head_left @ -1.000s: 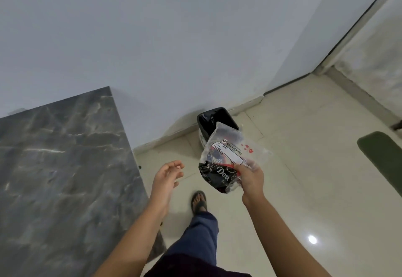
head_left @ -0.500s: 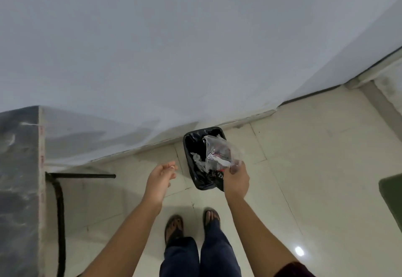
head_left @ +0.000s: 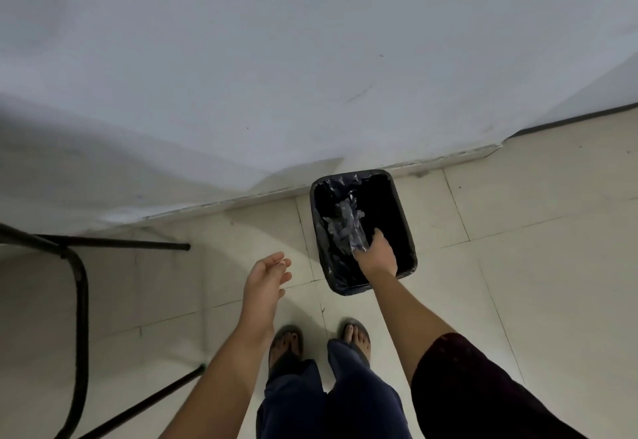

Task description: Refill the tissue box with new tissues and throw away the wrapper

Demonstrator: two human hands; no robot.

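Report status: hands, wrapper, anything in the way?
Right hand in bin, on wrapper; grip unclear. Left hand open, empty. Nothing in the way.

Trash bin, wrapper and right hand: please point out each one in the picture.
trash bin (head_left: 404, 212): head view, right rim.
wrapper (head_left: 347, 228): head view, crumpled clear plastic inside the bin.
right hand (head_left: 378, 254): head view, back of hand.

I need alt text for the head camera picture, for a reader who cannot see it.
The right hand reaches into a black-lined bin by the wall, touching a crumpled clear wrapper inside. The left hand hangs open and empty above the tiled floor.
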